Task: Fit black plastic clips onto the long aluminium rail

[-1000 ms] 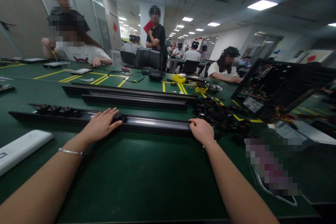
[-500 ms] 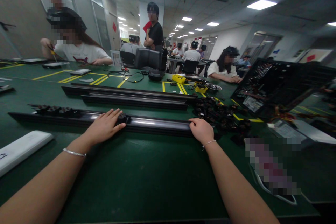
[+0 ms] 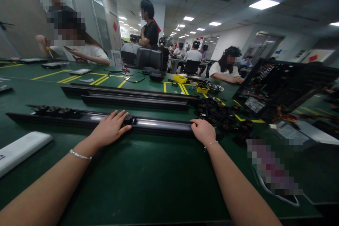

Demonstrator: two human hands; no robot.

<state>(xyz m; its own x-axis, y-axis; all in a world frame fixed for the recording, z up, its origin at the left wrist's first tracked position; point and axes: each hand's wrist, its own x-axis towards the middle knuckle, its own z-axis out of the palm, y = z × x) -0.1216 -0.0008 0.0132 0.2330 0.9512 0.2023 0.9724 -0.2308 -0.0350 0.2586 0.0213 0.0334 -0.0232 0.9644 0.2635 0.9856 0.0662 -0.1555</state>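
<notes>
Head view: a long black rail (image 3: pixel 159 126) lies crosswise on the green table (image 3: pixel 148 173), just beyond both hands. A small black slider (image 3: pixel 129 118) sits in the rail's channel, and the left hand (image 3: pixel 109 129) lies flat over the rail with fingers spread and extended, fingertips touching that slider. At 3 o'clock from it, the right hand (image 3: pixel 203 131) is curled around the rail's right end, gripping it. Each wrist carries a thin bracelet.

On the rail's left stretch, at about 9 o'clock from the left hand, a row of small black parts (image 3: pixel 53 110) rests along the channel. A heap of black parts (image 3: pixel 225 118) lies at 1 o'clock from the right hand, just beside the rail's end. At 12 o'clock, well apart from the held rail, two more black rails (image 3: pixel 132 97) lie parallel to it. A white flat piece (image 3: pixel 23 148) sits at 8 o'clock near the table's left edge. A black open-frame case (image 3: pixel 280 84) stands tilted at 2 o'clock. Farther back, a yellow tray (image 3: pixel 180 78) is on the table, and other people sit and stand at the far side.
</notes>
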